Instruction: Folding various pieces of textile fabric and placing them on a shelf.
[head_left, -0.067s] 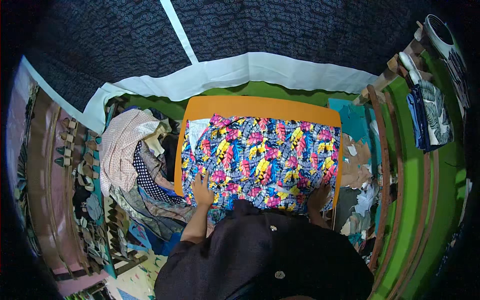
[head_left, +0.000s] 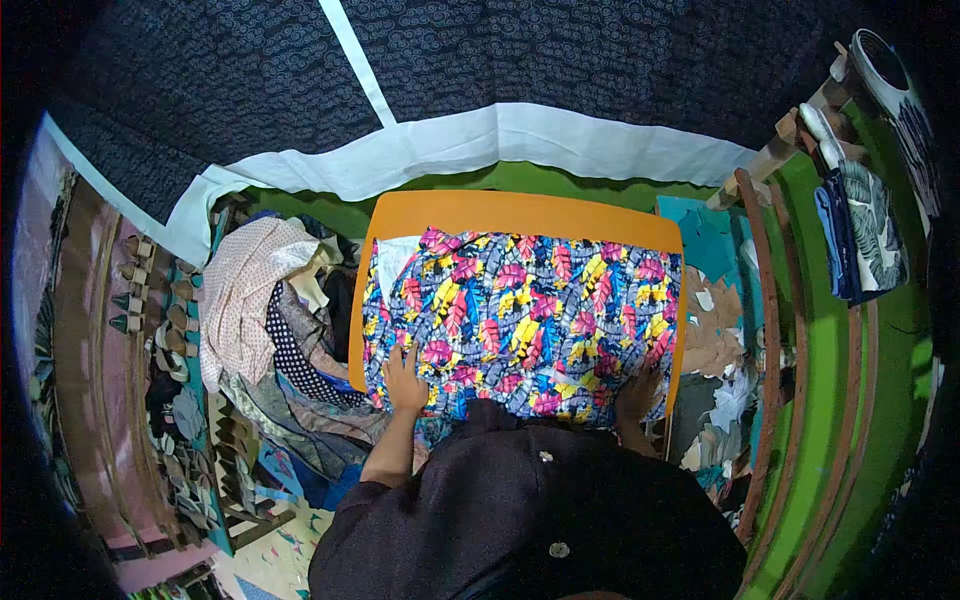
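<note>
A colourful leaf-print cloth (head_left: 530, 310) lies spread over an orange board (head_left: 530, 215), whose far strip and side edges show past it. A corner at the cloth's far left is folded, with a pale underside. On its near left part rests my left hand (head_left: 404, 382), fingers stretched out and apart. My right hand (head_left: 637, 393) lies on the near right part, close to the board's right edge. Its fingers reach forward over the cloth in shadow, and nothing shows in them. My dark buttoned garment covers part of the near edge.
Heaped fabrics (head_left: 255, 290) lie left of the board. At its right are paper-like scraps (head_left: 715, 335) on a teal surface. Wooden rails (head_left: 765, 350) stand along the right, with folded garments (head_left: 865, 230) hanging above. A dark patterned curtain with a white border (head_left: 480, 135) hangs beyond.
</note>
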